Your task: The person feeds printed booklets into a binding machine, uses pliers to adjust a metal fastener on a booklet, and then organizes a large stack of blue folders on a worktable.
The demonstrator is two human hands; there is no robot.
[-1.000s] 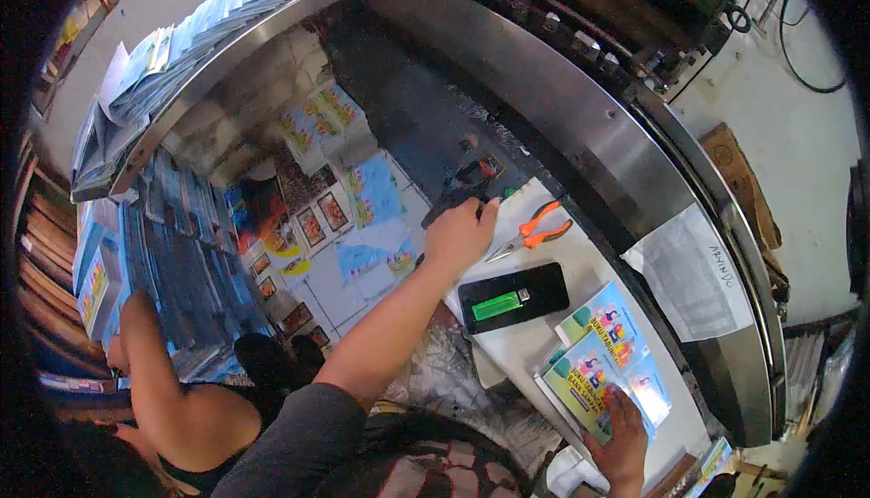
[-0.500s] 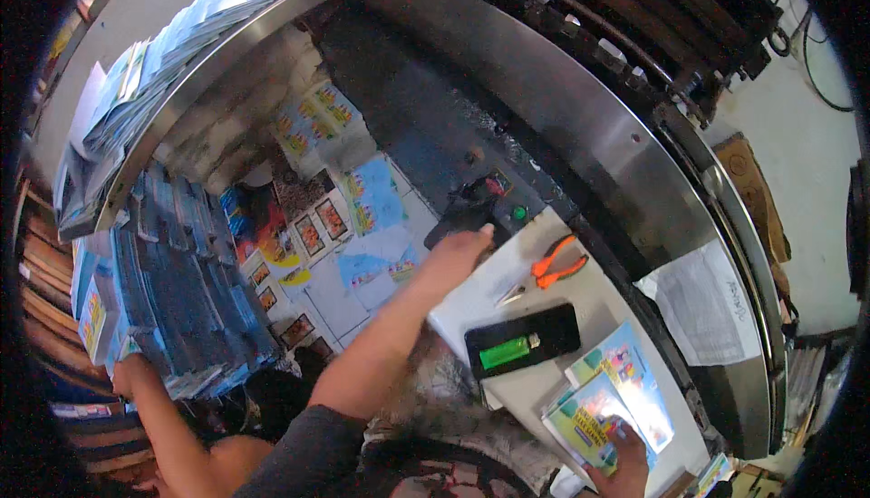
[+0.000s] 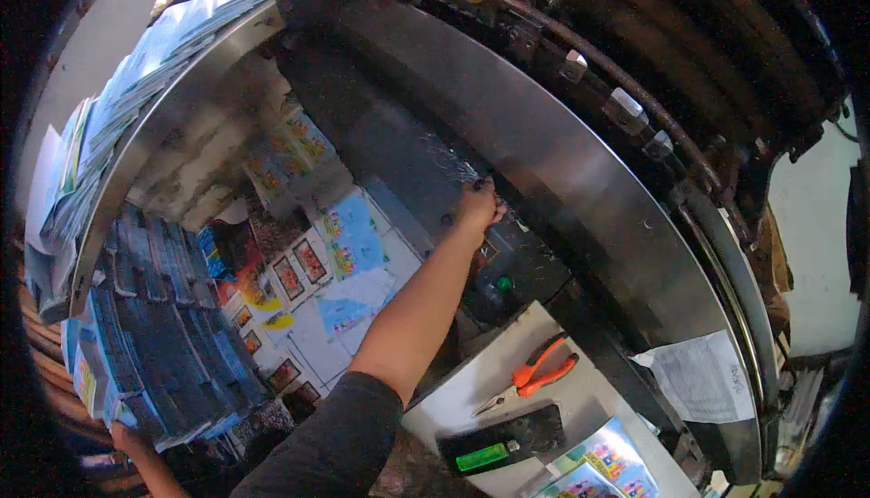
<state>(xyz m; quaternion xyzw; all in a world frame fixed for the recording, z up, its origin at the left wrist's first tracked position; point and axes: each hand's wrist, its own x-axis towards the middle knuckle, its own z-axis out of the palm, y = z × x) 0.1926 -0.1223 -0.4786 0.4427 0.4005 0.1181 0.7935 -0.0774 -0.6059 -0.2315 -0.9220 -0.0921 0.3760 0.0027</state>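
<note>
My left hand reaches out to a dark machine surface, its fingers curled together over something I cannot make out. Thin silvery scraps lie on that surface beside the hand. Closer to me is a green button. On a pale board below lie orange-handled pliers, a black phone with a green lighter on top, and colourful booklets at the lower edge. My right hand is out of view.
Dense stacks of booklets fill the left side, where another person's hand touches them. A curved metal rim holds more leaning booklets. Printed sheets lie on the floor. White paper hangs on the right metal panel.
My left hand has moved farther out, from beside the board's corner to the scraps. My right hand, earlier on the booklets, has left the view. The scene has shifted as my head moved.
</note>
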